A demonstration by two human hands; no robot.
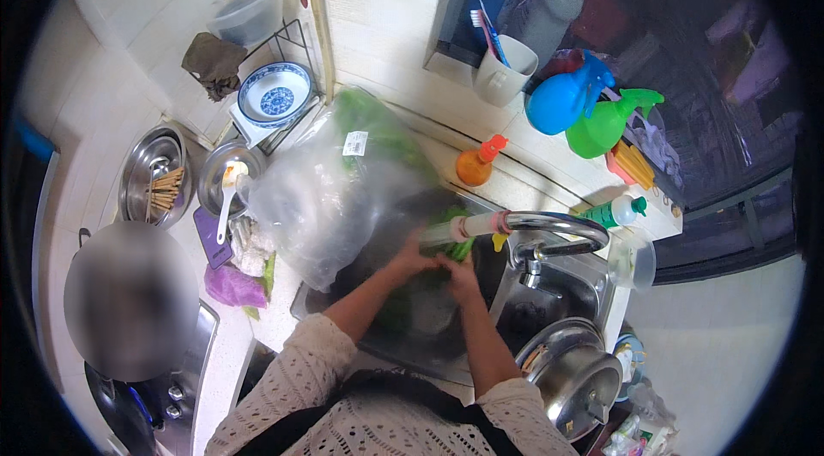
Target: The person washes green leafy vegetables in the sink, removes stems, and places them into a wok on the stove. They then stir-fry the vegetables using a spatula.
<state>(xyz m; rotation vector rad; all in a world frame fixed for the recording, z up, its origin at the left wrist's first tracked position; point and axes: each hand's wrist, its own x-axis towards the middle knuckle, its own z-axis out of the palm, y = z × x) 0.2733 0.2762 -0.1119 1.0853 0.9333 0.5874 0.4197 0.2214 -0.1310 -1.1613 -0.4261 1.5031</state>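
Over the left basin of a steel sink, my left hand and my right hand hold a green vegetable between them. The faucet's pale extension hose hangs right above and partly covers the vegetable and my fingers. From it the chrome faucet curves to the right. More green shows dimly down in the basin, too blurred to name. Left of my hands, a large clear plastic bag with green vegetables inside leans over the sink's edge.
A lidded steel pot stands at the right, by my right forearm. An orange bottle stands behind the sink. Steel bowls, a purple phone-like slab and a purple cloth occupy the left counter. A gas stove shows blue flame.
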